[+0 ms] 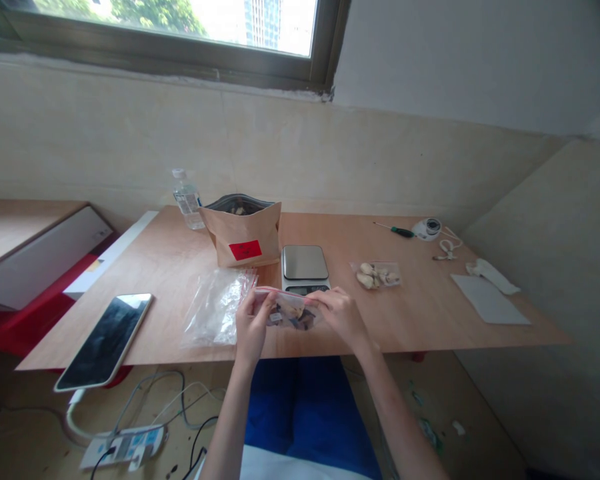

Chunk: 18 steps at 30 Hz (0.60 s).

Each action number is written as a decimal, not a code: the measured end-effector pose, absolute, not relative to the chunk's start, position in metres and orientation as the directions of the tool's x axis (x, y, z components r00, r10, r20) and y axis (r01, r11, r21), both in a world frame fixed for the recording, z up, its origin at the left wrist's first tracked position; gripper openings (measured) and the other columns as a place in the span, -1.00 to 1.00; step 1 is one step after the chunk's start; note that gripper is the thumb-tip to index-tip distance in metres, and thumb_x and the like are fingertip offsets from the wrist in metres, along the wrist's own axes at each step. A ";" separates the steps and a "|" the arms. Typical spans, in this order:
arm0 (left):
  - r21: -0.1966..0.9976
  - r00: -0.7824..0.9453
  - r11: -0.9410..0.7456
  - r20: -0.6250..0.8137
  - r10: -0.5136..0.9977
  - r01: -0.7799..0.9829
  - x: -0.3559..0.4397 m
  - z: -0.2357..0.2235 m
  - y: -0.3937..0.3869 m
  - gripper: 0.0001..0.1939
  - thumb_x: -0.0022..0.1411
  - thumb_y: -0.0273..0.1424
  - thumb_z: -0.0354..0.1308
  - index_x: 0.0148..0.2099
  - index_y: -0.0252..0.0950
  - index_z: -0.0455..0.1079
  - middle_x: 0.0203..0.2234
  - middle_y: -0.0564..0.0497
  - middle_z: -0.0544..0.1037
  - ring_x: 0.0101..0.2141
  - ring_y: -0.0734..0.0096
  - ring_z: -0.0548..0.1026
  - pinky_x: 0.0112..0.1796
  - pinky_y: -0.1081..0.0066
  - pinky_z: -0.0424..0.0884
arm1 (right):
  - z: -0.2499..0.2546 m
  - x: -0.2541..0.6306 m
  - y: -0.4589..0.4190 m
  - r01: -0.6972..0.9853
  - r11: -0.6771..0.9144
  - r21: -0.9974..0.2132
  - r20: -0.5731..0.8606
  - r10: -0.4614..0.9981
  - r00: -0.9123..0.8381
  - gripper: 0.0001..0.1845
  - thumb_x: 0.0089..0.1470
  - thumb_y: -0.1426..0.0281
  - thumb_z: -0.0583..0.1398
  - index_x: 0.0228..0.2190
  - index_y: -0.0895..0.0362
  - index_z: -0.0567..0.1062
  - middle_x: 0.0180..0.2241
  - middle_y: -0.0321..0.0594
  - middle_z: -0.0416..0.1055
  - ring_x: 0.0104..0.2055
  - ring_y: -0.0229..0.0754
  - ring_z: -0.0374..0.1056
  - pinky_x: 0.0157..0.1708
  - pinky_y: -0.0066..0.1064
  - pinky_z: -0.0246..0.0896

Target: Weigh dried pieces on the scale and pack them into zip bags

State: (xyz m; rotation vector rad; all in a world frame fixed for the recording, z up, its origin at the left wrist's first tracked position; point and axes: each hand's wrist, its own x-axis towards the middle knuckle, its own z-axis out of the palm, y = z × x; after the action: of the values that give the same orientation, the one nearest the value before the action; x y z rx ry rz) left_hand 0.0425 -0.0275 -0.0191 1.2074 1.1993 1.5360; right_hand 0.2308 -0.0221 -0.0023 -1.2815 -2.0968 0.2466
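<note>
Between my hands is a clear zip bag (294,313) with a red strip along its top and dark and pale pieces inside. My left hand (253,320) pinches its left top corner. At the other end of the strip, the fingers of my right hand (341,313) are closed on the bag's edge. Just behind it stands a small kitchen scale (305,262), its display partly covered by the bag and my hands. A pile of clear zip bags (215,310) lies left of my left hand. Farther right lies a filled zip bag (377,275) with pale, rounded pieces.
An open brown paper pouch (250,230) with a red label stands behind the bag pile, beside a water bottle (187,200). A phone (107,340) overhangs the front left edge. At right are a screwdriver (400,231), a white camera (427,229) and a white sheet (487,300).
</note>
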 end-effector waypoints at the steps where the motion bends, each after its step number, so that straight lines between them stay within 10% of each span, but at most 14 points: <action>1: 0.977 -0.212 -0.205 0.188 0.959 -0.061 0.043 -0.019 -0.027 -0.81 0.12 -0.26 0.17 -0.31 -0.29 0.43 -0.47 0.04 0.51 -0.42 0.41 0.46 -0.42 0.50 0.36 | -0.003 0.232 -0.023 0.716 0.495 -0.493 0.430 0.854 -0.294 -0.80 0.15 0.39 0.11 -0.33 0.02 0.55 -0.36 -0.26 0.54 -0.35 -0.20 0.39 -0.31 -0.40 0.18; 18: 0.867 -0.245 -0.093 -0.035 0.969 -0.490 0.053 -0.026 -0.023 -0.78 0.08 -0.27 0.20 -0.47 -0.32 0.36 -0.59 0.14 0.35 -0.54 0.58 0.29 -0.46 0.60 0.24 | -0.010 0.248 -0.033 0.479 0.296 -0.827 0.289 0.953 -0.090 -0.78 0.13 0.35 0.10 -0.33 0.05 0.57 -0.32 -0.24 0.56 -0.24 -0.13 0.45 -0.23 -0.33 0.32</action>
State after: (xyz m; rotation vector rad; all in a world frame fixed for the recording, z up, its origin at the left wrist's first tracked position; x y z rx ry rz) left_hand 0.0532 -0.0231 -0.0263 0.7039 0.9622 1.6110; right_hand 0.2478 -0.0331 -0.0105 -1.3092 -1.7094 0.6977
